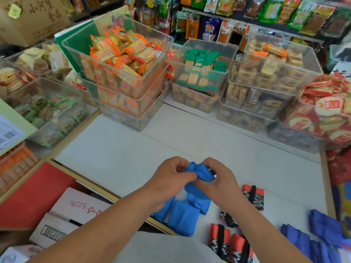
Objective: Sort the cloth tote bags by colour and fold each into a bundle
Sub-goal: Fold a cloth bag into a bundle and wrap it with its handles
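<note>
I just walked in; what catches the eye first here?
The left hand and right hand grip a bright blue tote bag over the white counter. Red-and-black folded bundles lie to their right, and clear bins of orange snack packets stack up behind.

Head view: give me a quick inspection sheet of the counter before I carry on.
Surface: white counter, bags along its near side.
Job's things: blue bag partly bunched in both hands; blue bundles at near edge; red patterned bundles to their right; loose blue bags far right.
Clutter: nothing seen.
Hands: left hand and right hand both grip the blue bag.
Cables: nothing seen.
Surroundings: clear snack bins behind; cardboard boxes lower left.
</note>
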